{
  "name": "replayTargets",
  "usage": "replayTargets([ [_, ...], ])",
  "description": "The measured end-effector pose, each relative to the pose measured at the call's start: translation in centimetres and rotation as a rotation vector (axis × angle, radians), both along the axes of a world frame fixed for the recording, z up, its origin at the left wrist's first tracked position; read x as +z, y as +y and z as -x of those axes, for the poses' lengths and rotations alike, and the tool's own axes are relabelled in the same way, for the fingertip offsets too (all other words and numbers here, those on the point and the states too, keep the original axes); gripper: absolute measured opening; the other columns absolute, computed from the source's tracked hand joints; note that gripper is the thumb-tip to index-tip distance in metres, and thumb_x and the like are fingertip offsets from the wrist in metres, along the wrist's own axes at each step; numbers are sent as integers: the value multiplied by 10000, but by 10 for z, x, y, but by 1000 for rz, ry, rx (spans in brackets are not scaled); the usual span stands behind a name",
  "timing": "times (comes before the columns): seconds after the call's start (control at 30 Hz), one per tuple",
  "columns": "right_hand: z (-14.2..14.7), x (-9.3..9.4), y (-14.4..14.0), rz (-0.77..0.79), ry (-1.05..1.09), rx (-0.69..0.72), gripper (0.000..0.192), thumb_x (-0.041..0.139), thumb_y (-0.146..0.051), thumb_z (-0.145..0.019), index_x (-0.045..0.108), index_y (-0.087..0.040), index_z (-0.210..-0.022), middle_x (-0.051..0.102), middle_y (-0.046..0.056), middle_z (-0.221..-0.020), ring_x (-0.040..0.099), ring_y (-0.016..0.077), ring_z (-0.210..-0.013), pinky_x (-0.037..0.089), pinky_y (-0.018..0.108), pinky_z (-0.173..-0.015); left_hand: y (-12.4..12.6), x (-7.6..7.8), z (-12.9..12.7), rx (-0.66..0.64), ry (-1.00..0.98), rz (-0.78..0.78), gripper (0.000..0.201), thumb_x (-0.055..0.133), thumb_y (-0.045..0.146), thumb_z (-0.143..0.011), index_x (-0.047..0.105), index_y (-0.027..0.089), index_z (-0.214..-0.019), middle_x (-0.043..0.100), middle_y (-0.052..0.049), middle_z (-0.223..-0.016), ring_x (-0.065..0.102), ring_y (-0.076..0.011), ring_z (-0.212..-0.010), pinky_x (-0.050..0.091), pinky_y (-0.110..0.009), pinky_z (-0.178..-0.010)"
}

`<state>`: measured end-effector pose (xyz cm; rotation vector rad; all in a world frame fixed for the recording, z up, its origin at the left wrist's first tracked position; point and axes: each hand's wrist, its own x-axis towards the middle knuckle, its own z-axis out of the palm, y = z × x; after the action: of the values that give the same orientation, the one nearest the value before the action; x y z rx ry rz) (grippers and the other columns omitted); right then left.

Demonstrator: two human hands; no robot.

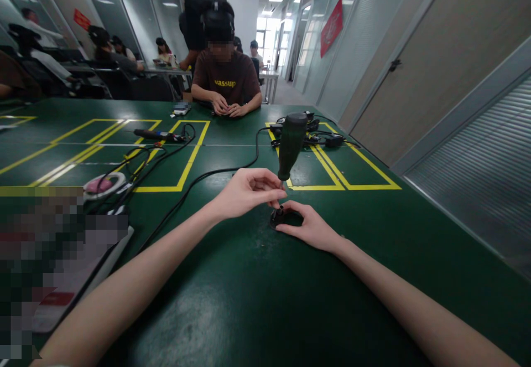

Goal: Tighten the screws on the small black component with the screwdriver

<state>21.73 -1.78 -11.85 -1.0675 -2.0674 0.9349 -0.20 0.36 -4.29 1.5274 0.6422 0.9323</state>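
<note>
A screwdriver (pixel 292 144) with a thick dark handle stands nearly upright, handle on top and leaning slightly right. My left hand (pixel 251 194) is closed, thumb and fingers pinching its thin shaft just below the handle. Beneath it, on the green table, sits a small black part with a round base (pixel 274 221) and a short upright piece. My right hand (pixel 309 227) grips this part from the right between thumb and forefinger. Fingers hide the shaft's lower end, so I cannot tell whether the tip touches the part.
Black cables and adapters (pixel 327 137) lie beyond my hands to the right. A dark handheld tool with a cord (pixel 155 134) and a white ring-shaped roll (pixel 104 184) are on the left. Yellow tape (pixel 194 156) marks the green table (pixel 232 300). Opposite sits a person (pixel 226 76) wearing headgear.
</note>
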Motion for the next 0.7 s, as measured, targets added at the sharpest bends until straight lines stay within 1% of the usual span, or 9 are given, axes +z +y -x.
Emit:
replayTargets([
  [0.17, 0, 0, 0, 1, 6, 5, 189, 767, -314, -854, 679, -210, -984, 772, 40, -965, 724, 234, -918, 571, 395, -893, 0, 0, 0, 3, 5, -3, 301, 880, 312, -735, 677, 118, -845, 728, -24, -690, 702, -128, -604, 577, -235, -620],
  [0.33, 0, -1, 0, -5, 3, -2, 191, 768, -319, -853, 674, -207, -977, 764, 40, -967, 719, 233, -921, 565, 396, -901, -2, 2, 2, -22, 6, -15, 281, 854, 289, -762, 750, 92, -934, 800, -98, -869, 712, -131, -641, 601, -259, -669],
  [0.5, 0, 1, 0, -5, -14, -4, 203, 774, -322, -853, 681, -215, -997, 769, 46, -978, 723, 242, -930, 575, 409, -898, 0, 1, 2, -32, -14, -26, 269, 836, 306, -785, 781, 90, -936, 816, -131, -932, 715, -137, -657, 615, -278, -696],
  [0.57, 0, 2, 0, -5, -19, -3, 198, 774, -325, -853, 679, -218, -990, 770, 47, -981, 724, 244, -930, 578, 414, -898, 0, 0, 2, -29, -17, -27, 263, 843, 303, -779, 774, 94, -923, 812, -117, -900, 718, -137, -659, 616, -274, -697],
  [0.7, 0, 2, 0, -8, -23, -3, 204, 773, -323, -851, 677, -218, -998, 769, 50, -984, 726, 248, -941, 580, 419, -903, 0, 1, 1, -15, 8, -20, 242, 853, 289, -768, 746, 101, -878, 768, -58, -758, 718, -132, -649, 607, -255, -692],
])
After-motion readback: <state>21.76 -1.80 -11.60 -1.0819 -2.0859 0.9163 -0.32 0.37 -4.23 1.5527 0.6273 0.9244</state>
